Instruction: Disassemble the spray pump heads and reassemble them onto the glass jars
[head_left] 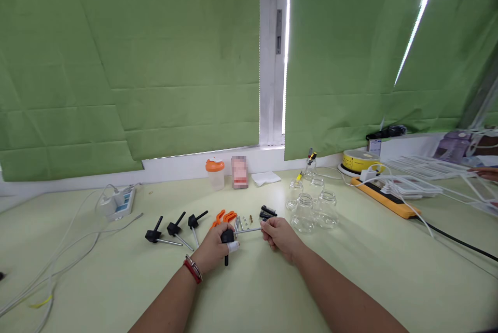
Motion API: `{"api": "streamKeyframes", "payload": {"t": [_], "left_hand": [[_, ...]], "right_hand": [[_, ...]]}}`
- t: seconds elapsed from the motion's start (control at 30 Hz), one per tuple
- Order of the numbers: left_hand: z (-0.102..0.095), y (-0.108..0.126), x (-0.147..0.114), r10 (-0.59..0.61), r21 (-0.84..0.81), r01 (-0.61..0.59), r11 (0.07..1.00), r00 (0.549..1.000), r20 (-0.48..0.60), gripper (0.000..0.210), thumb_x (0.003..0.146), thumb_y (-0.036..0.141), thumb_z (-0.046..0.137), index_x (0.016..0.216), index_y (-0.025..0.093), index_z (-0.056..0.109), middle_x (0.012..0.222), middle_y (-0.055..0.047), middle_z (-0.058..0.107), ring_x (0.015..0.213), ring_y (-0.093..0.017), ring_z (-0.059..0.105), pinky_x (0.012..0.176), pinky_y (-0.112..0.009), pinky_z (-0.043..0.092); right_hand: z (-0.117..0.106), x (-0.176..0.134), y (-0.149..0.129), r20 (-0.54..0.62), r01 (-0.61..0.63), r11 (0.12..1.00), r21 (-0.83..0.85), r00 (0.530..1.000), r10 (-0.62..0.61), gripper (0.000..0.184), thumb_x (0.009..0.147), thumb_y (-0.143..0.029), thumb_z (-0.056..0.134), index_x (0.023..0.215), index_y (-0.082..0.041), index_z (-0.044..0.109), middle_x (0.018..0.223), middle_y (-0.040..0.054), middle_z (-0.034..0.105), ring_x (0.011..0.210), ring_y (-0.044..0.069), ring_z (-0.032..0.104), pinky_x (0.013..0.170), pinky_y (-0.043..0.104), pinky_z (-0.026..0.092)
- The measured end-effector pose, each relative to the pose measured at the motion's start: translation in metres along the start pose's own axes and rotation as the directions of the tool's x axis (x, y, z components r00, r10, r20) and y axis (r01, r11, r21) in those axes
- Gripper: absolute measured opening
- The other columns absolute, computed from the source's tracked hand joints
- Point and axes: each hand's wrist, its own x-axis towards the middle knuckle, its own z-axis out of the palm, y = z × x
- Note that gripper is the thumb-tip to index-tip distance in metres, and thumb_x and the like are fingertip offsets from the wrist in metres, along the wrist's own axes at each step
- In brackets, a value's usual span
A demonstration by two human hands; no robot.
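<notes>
Two bare hands are held over a pale green table [249,296]. A black block [227,236] with a metal rod [247,231] is gripped in the curled fingers of the left hand [213,248]. The rod's far end is met by the pinched fingertips of the right hand [280,238]; whether a small part is also held there cannot be told. Three similar black pieces [174,229] are laid to the left, orange parts [230,216] just beyond, glass jars [303,214] to the right.

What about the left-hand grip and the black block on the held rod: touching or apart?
Touching: the head view shows the left-hand grip pinching the black block.
</notes>
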Motion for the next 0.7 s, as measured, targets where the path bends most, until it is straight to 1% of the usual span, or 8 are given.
{"api": "streamKeyframes", "payload": {"t": [0.27, 0.47, 0.57, 0.7], "left_hand": [[0.0009, -0.0009, -0.0007, -0.023, -0.037, 0.023, 0.999, 1.000, 0.001, 0.025, 0.067, 0.032, 0.066, 0.085, 0.019, 0.053, 0.069, 0.003, 0.043, 0.059, -0.011, 0.038, 0.054, -0.023, 0.033], [0.0010, 0.0013, -0.0010, -0.014, -0.078, 0.015, 0.997, 1.000, 0.011, 0.026, 0.067, 0.032, 0.066, 0.086, 0.018, 0.053, 0.070, 0.002, 0.044, 0.059, -0.011, 0.039, 0.054, -0.023, 0.033], [0.0007, 0.0028, -0.0006, -0.023, -0.088, 0.023, 0.996, 1.000, 0.007, 0.026, 0.065, 0.031, 0.066, 0.083, 0.018, 0.053, 0.069, 0.003, 0.045, 0.059, -0.011, 0.039, 0.055, -0.023, 0.033], [0.0001, 0.0069, -0.0002, -0.058, -0.113, 0.057, 0.992, 0.998, -0.003, 0.027, 0.063, 0.031, 0.066, 0.083, 0.018, 0.053, 0.067, 0.003, 0.045, 0.057, -0.011, 0.038, 0.053, -0.023, 0.032]], "right_hand": [[0.0032, -0.0017, -0.0027, -0.025, -0.010, 0.999, -0.032, 1.000, 0.009, 0.031, 0.080, -0.042, 0.054, 0.061, -0.019, 0.046, 0.047, -0.0057, 0.047, 0.031, 0.003, 0.027, 0.032, 0.019, 0.019], [0.0034, -0.0002, 0.0001, -0.035, 0.048, 0.997, -0.065, 0.998, -0.050, 0.031, 0.080, -0.040, 0.054, 0.059, -0.018, 0.047, 0.047, -0.0064, 0.044, 0.036, 0.003, 0.026, 0.036, 0.019, 0.019], [0.0032, 0.0005, 0.0009, -0.033, 0.086, 0.994, -0.072, 0.996, -0.089, 0.029, 0.078, -0.038, 0.056, 0.060, -0.017, 0.047, 0.048, -0.0063, 0.044, 0.038, 0.003, 0.029, 0.039, 0.019, 0.021], [0.0017, 0.0001, -0.0019, -0.015, 0.146, 0.989, -0.040, 0.989, -0.146, 0.024, 0.074, -0.036, 0.058, 0.063, -0.018, 0.048, 0.053, -0.0054, 0.050, 0.041, 0.005, 0.036, 0.042, 0.020, 0.028]]}}
